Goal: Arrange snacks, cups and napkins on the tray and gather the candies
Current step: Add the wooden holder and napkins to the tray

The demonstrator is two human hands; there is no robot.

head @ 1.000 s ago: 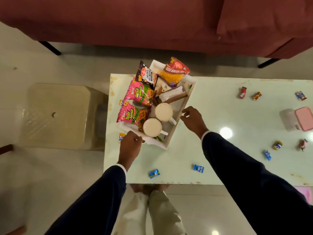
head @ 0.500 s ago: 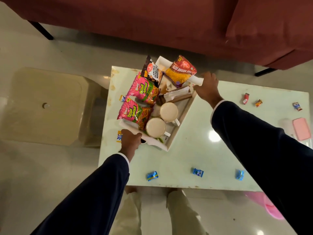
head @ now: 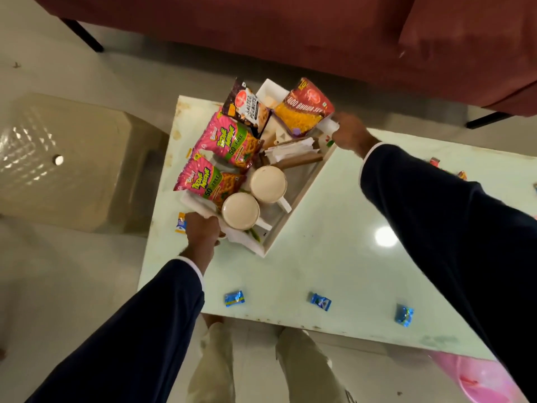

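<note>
Nearest the camera, the person's pale trousers stand at the near edge of a pale green table, with a pink object low on the right, partly cut off by the frame. Three blue candies lie apart along the table's near edge: one on the left, one in the middle, one on the right. Further in, the left hand, in a dark sleeve, has its fingers curled round the near left corner of a white tray, gripping it. A blue and orange candy lies just beside that hand on the table's left edge. The tray sits turned at an angle on the left part of the table. Inside it, two cream cups stand side by side, the near cup touching the far cup. Left of the cups lie two pink snack bags, one nearer and one behind it. White napkins sit beyond the cups. At the tray's far end stand a dark peanut packet and a red and yellow snack bag. The right hand grips the tray's far right rim; its fingers are blurred, but appear curled over the edge. More small candies lie at the table's far right, partly hidden by the right sleeve. A beige stool stands left of the table, and a dark red sofa lies beyond.
</note>
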